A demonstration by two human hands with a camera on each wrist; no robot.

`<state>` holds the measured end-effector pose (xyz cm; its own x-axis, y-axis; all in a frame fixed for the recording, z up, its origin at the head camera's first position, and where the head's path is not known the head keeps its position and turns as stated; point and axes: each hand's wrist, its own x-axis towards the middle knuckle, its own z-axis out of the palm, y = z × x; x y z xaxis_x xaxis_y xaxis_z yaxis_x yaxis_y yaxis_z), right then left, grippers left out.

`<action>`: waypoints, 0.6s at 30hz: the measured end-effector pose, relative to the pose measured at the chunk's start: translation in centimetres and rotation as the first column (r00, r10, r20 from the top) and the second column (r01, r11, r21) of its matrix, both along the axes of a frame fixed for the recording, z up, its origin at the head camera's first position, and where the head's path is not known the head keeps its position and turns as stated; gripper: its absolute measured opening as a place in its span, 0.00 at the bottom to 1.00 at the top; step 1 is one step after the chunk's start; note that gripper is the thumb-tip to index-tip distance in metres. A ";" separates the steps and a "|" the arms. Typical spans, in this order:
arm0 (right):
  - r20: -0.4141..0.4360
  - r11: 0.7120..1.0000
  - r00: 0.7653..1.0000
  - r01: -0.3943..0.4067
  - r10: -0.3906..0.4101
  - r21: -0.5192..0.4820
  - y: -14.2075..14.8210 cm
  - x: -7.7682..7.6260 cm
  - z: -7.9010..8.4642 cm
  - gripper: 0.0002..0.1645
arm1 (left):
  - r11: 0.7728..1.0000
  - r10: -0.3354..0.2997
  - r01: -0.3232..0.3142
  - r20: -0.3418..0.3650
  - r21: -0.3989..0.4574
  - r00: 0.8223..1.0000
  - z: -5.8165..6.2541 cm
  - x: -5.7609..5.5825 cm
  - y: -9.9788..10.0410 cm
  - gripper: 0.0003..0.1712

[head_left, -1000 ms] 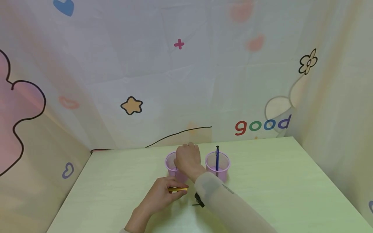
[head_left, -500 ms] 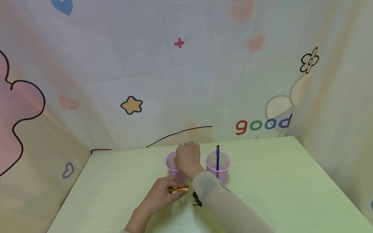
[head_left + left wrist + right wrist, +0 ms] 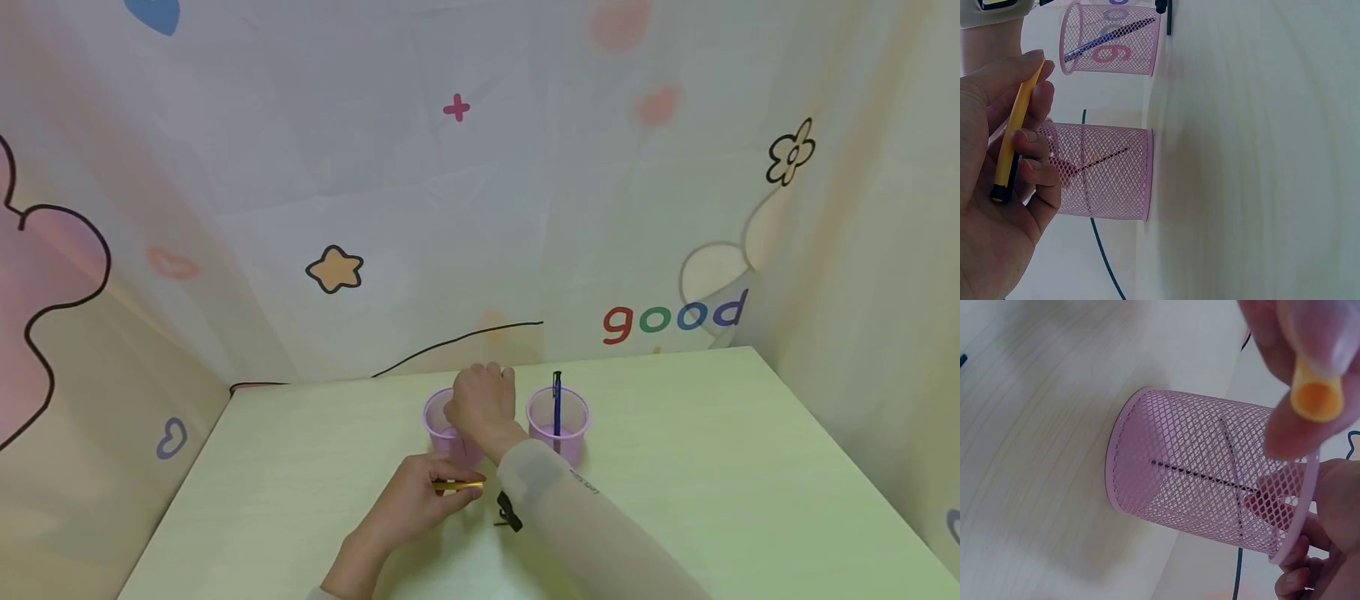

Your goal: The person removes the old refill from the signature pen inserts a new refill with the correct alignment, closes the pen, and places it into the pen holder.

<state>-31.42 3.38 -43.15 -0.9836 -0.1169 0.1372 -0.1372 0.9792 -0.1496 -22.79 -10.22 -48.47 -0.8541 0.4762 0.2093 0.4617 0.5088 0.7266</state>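
Note:
In the head view, my left hand [image 3: 425, 497] pinches a short yellow pen-like barrel [image 3: 459, 486] in front of the left cup. The left wrist view shows the barrel's black end; in the right wrist view its other end [image 3: 1317, 400] looks hollow. My right hand [image 3: 482, 406] is over the rim of the left pink mesh pen cup [image 3: 440, 433]. Its fingers hold the top of a thin dark stick [image 3: 1200, 477], which slants down inside the cup and shows through the mesh. A blue pen [image 3: 557, 408] leans in the right pink mesh cup [image 3: 573, 446].
Both cups stand on a pale green table [image 3: 697, 467] before a printed cloth backdrop [image 3: 420, 208]. A short dark bar [image 3: 500, 524] lies near the right forearm. A small black object [image 3: 508, 511] shows at the edge of the right sleeve [image 3: 585, 517].
Both hands keep nearly the same place. The thin stick in the left cup shows farther right than a second ago, and the head view has shifted slightly.

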 end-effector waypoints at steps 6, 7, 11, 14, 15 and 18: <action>-0.006 0.996 0.999 -0.032 0.032 -0.085 0.2 0.6 0.5 0.23 | 1.000 -0.018 0.018 0.015 0.017 1.000 0.2 0.0 0.2 0.08; -0.005 0.994 0.999 -0.036 0.036 -0.099 0.2 0.7 0.6 0.23 | 1.000 -0.021 0.020 0.018 0.019 1.000 0.2 0.1 0.2 0.08; 0.000 0.985 0.999 -0.049 0.050 -0.167 0.5 1.0 1.1 0.19 | 0.999 -0.026 0.025 0.023 0.026 0.999 0.2 0.1 0.1 0.08; 0.005 0.975 0.998 -0.059 0.061 -0.216 0.8 1.1 1.5 0.13 | 0.999 -0.026 0.025 0.029 0.030 0.999 0.1 0.1 0.1 0.09; 0.005 0.971 0.998 -0.063 0.067 -0.231 0.9 1.2 1.6 0.12 | 0.999 -0.025 0.024 0.030 0.030 0.999 0.1 0.1 0.1 0.09; 0.001 0.957 0.997 -0.071 0.075 -0.281 1.2 1.2 1.8 0.09 | 0.999 -0.025 0.025 0.023 0.027 0.999 0.1 0.0 0.2 0.09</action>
<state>-30.17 4.55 -41.33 -0.9756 -0.1468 0.1634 -0.2033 0.8852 -0.4184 -22.74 -10.04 -48.41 -0.8468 0.4919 0.2027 0.4569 0.4773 0.7506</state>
